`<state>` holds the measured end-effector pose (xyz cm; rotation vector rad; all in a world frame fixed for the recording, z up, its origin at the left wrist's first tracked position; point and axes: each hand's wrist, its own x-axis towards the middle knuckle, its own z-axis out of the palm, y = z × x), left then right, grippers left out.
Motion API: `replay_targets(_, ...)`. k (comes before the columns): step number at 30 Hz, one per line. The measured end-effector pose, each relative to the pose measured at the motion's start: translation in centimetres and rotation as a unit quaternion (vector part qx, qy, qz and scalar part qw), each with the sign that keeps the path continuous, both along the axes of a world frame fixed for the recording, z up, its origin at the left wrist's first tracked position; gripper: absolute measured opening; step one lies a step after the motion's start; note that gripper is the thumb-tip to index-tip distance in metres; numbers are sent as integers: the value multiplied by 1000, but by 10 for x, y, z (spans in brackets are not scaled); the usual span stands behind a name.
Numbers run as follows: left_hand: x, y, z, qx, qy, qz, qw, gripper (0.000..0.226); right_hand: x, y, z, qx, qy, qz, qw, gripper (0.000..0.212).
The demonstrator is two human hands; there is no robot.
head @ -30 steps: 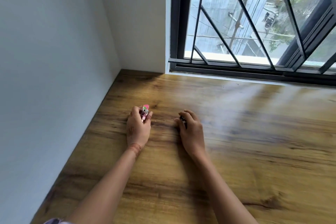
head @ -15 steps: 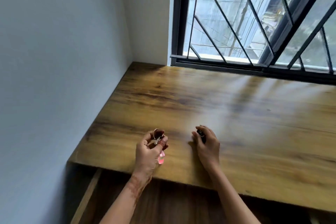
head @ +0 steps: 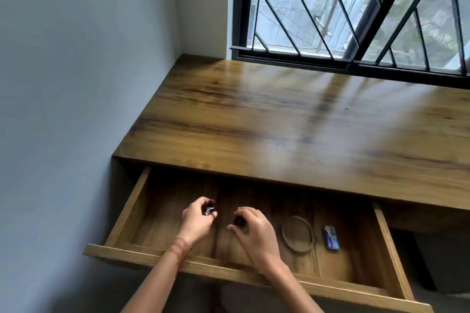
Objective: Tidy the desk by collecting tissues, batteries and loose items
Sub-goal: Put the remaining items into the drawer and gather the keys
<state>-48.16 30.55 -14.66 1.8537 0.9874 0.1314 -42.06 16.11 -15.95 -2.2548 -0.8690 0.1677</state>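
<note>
- so, where are the hands?
- both are inside the open drawer (head: 229, 276), over its wooden floor. the left hand (head: 197, 220) is in the drawer's left half. the right hand (head: 255, 232) is just beside it, near the drawer's middle. they are not touching.
- holding anything?
- the left hand pinches a small shiny metal thing (head: 210, 209) at its fingertips, on the side of the hand toward the drawer's back. it is too small and blurred to name.
- and the right?
- its fingers are curled downward with a dark patch beneath them. i cannot tell whether that is an object or only shadow, so i cannot say if it grips something.
- what else lies in the drawer?
- a thin loop (head: 283, 233) lies flat on the floor in the drawer's right half, near the right hand but clear of it. further toward the drawer's right wall sits a small blue and white block (head: 331, 238), just beside the loop and not touching it.
- and above the drawer?
- the wooden desk top (head: 279, 122), which overhangs the drawer's back part.
</note>
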Motion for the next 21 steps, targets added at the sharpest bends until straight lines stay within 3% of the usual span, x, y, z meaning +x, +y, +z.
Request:
replay_targets(7, -9, 4, -21, 125, 142, -79, 979, 40, 4, 16, -8, -121, 18, 50, 991, 23)
replay_targets(11, -9, 5, -23, 131, 181, -123, 967, 49, 5, 19, -14, -184, 23, 67, 980, 25)
replay_targets(17, -9, 2, -18, 169, 147, -121, 967, 52, 7, 15, -11, -209, 46, 46, 976, 23)
replay_targets(21, -13, -7, -1, 251, 111, -105, 956, 33, 4, 14, -8, -194, 61, 18, 979, 23)
